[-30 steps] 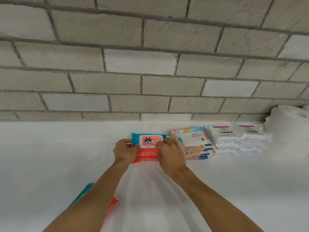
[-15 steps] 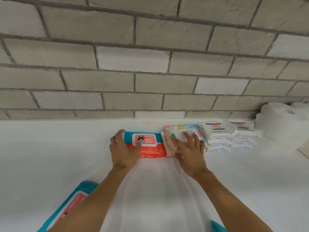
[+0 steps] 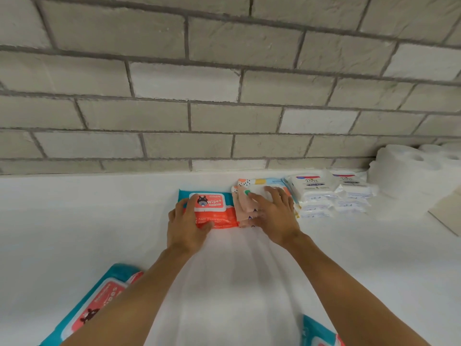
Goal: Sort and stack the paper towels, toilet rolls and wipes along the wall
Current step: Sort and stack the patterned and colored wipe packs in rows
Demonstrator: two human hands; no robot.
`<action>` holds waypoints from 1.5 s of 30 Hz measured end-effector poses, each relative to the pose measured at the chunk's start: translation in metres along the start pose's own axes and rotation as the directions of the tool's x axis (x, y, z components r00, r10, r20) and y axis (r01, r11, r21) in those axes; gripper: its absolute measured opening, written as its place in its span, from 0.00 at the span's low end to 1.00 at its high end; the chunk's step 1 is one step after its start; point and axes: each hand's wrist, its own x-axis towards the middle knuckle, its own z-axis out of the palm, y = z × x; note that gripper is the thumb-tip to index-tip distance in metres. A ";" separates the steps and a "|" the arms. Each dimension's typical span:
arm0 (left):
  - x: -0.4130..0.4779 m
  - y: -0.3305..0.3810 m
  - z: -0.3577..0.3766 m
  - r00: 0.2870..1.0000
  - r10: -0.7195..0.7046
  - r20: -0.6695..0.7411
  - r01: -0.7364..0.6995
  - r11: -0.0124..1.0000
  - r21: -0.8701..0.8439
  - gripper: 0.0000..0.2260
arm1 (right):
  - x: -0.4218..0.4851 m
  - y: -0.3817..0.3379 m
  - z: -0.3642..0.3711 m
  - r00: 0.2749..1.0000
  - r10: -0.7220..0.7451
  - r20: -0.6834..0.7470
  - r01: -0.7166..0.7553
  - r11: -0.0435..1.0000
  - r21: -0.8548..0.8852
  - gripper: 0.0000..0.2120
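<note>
A teal and orange wipes pack (image 3: 214,204) lies flat by the wall. My left hand (image 3: 185,224) grips its left end, fingers on top and thumb along the front edge. To its right, touching it, is a stack of patterned peach wipes packs (image 3: 259,182). My right hand (image 3: 273,216) lies flat on that stack with fingers spread. Further right stand two stacks of white Dove wipes packs (image 3: 313,187), then white toilet rolls (image 3: 404,171) against the wall. Two more teal wipes packs lie near me, one at lower left (image 3: 99,303), one at lower right (image 3: 319,333).
The white surface (image 3: 74,221) runs along a grey brick wall (image 3: 224,96). A beige flat sheet (image 3: 446,211) sits at the right edge, in front of the rolls.
My right hand left the teal and orange pack and moved right onto the patterned stack. My left hand slid over the pack's left end. The view tilted down, showing the near packs.
</note>
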 end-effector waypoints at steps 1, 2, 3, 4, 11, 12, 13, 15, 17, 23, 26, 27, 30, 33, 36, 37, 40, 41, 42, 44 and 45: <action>-0.002 0.000 -0.001 1.000 0.004 -0.012 -0.004 1.000 0.020 0.36 | -0.003 0.000 -0.003 1.000 0.000 -0.002 0.000 1.000 0.022 0.31; -0.004 0.001 -0.003 0.999 0.012 -0.031 -0.011 0.999 0.039 0.36 | -0.008 0.000 -0.006 1.000 0.001 -0.012 0.000 0.998 0.057 0.30; -0.007 0.003 -0.004 0.999 0.015 -0.049 -0.012 0.999 0.052 0.35 | -0.014 0.000 -0.010 0.999 0.003 -0.032 0.000 0.995 0.097 0.28; -0.010 0.007 -0.007 0.997 0.016 -0.072 -0.012 0.999 0.053 0.34 | -0.021 0.000 -0.015 0.998 0.004 -0.057 0.004 0.991 0.133 0.25; -0.061 0.063 -0.026 0.986 0.113 -0.123 -0.129 0.983 -0.131 0.20 | -0.075 0.005 -0.050 0.995 0.031 -0.094 0.000 0.951 0.308 0.18; -0.073 0.075 -0.030 0.985 0.127 -0.117 -0.146 0.974 -0.173 0.17 | -0.086 0.005 -0.057 0.995 0.049 -0.083 -0.018 0.943 0.332 0.18; -0.086 0.085 -0.034 0.987 0.126 -0.098 -0.144 0.966 -0.214 0.16 | -0.097 0.006 -0.064 0.995 0.074 -0.063 -0.046 0.932 0.359 0.16; -0.109 0.101 -0.038 0.993 0.112 -0.040 -0.118 0.944 -0.307 0.15 | -0.120 0.010 -0.076 0.992 0.125 -0.020 -0.107 0.911 0.398 0.13; -0.129 0.111 -0.039 0.996 0.092 0.008 -0.082 0.921 -0.382 0.13 | -0.144 0.018 -0.084 0.988 0.154 -0.001 -0.140 0.902 0.408 0.10; -0.183 0.126 -0.026 0.950 0.152 0.274 -0.052 0.938 -0.342 0.08 | -0.209 0.043 -0.086 0.944 0.311 0.106 -0.328 0.872 0.363 0.10; -0.205 0.127 -0.012 0.883 0.094 0.460 -0.002 0.980 -0.198 0.11 | -0.238 0.050 -0.079 0.873 0.426 0.237 -0.483 0.821 0.306 0.15; -0.211 0.127 -0.008 0.850 0.080 0.521 0.009 0.986 -0.166 0.12 | -0.246 0.050 -0.077 0.842 0.466 0.272 -0.535 0.789 0.302 0.17; -0.225 0.127 0.003 0.749 0.081 0.658 0.010 0.991 -0.132 0.18 | -0.265 0.046 -0.069 0.762 0.518 0.389 -0.640 0.696 0.326 0.20; -0.233 0.131 0.006 0.732 0.080 0.677 -0.002 0.993 -0.116 0.22 | -0.275 0.038 -0.057 0.729 0.532 0.431 -0.684 0.604 0.410 0.24; -0.234 0.133 0.006 0.742 0.065 0.667 0.037 0.990 -0.137 0.23 | -0.278 0.031 -0.050 0.699 0.583 0.414 -0.708 0.484 0.514 0.30; -0.233 0.132 0.006 0.739 0.054 0.672 0.073 0.985 -0.159 0.23 | -0.279 0.030 -0.048 0.689 0.599 0.408 -0.715 0.469 0.519 0.32; -0.233 0.127 0.004 0.739 0.025 0.673 0.196 0.948 -0.250 0.23 | -0.280 0.030 -0.047 0.657 0.633 0.409 -0.714 0.350 0.606 0.37; -0.233 0.126 0.003 0.745 0.016 0.666 0.232 0.931 -0.282 0.22 | -0.280 0.030 -0.048 0.650 0.628 0.428 -0.700 0.276 0.658 0.38; -0.234 0.126 0.002 0.752 0.010 0.659 0.264 0.911 -0.316 0.22 | -0.278 0.030 -0.051 0.646 0.616 0.451 -0.679 0.192 0.709 0.38; -0.234 0.126 0.002 0.769 0.004 0.639 0.328 0.856 -0.400 0.22 | -0.274 0.030 -0.058 0.643 0.585 0.495 -0.630 0.037 0.776 0.35; -0.234 0.126 0.002 0.781 0.002 0.624 0.356 0.819 -0.449 0.21 | -0.270 0.030 -0.060 0.645 0.577 0.502 -0.608 -0.011 0.794 0.33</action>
